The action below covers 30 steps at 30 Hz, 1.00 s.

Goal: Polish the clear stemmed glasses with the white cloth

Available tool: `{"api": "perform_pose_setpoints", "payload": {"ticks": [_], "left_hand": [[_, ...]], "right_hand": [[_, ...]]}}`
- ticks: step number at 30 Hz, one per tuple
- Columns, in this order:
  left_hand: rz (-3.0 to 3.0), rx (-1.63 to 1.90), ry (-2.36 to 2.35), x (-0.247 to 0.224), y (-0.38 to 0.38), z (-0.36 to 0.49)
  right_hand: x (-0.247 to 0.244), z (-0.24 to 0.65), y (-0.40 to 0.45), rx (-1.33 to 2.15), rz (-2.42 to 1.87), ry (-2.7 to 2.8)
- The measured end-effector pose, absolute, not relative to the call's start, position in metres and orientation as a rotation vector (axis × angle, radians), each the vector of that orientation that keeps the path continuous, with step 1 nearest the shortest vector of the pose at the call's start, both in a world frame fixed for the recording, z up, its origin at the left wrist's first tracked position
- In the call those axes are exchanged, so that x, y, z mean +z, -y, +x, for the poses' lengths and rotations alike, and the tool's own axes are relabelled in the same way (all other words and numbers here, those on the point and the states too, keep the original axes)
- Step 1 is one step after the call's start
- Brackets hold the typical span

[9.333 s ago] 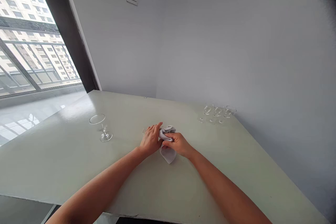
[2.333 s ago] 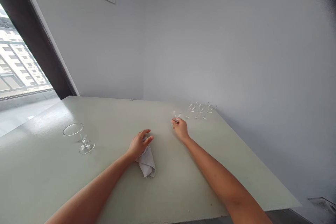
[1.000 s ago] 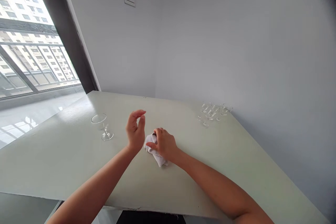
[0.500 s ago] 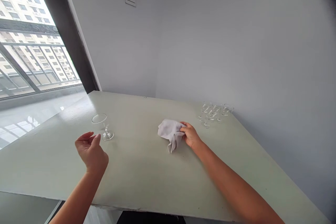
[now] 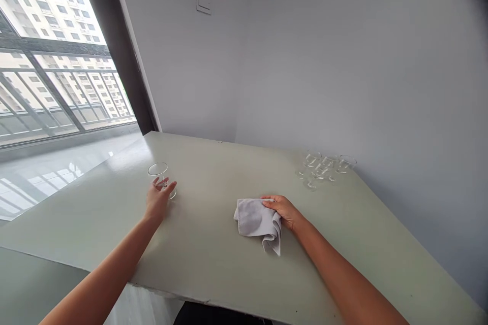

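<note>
A clear stemmed glass stands upright on the left part of the table. My left hand is at its stem, with the fingers around it; the glass foot shows just right of the thumb. In my right hand is a light grey cloth, pinched at its upper right edge between thumb and fingers. The cloth spreads to the left of the hand, and a loose fold hangs toward the table's front.
Several clear stemmed glasses stand close together at the table's back right, near the wall. The pale table has its front edge below my arms. A window with a railing is at the left.
My left hand has moved forward to the glass and its fingers have closed at the stem. The cloth in my right hand has come nearer and opened out flatter. The view has shifted slightly left.
</note>
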<state>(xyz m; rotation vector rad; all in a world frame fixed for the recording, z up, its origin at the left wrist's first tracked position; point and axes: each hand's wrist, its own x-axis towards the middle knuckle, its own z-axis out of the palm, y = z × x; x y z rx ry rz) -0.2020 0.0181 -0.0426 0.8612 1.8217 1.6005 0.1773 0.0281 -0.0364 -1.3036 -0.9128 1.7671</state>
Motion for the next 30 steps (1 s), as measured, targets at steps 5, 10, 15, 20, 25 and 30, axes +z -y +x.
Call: {"api": "perform_pose_setpoints", "payload": {"ticks": [5,10,15,20,25,30], "left_hand": [[1.045,1.509,-1.855,-0.037,-0.033,-0.183],[1.552,1.397,-1.909,-0.026,-0.049,-0.13],[1.957,1.238,-1.893,-0.025,-0.058,-0.066],[2.141,1.244,-1.822,-0.04,-0.053,-0.032],[2.266,1.221,-1.825,-0.054,-0.05,-0.04],[2.483,1.247,-1.724,-0.052,-0.047,-0.046]], "right_hand": [[-0.04,0.177,-0.029,1.771,-1.214,0.837],[-0.013,0.175,-0.038,1.43,-1.112,0.777],[0.029,0.158,-0.033,0.902,-1.045,1.151],[0.018,0.128,-0.021,0.933,-1.034,1.51],[0.004,0.123,-0.021,1.208,-0.966,1.589],[0.012,0.137,-0.027,1.581,-0.883,1.484]]}}
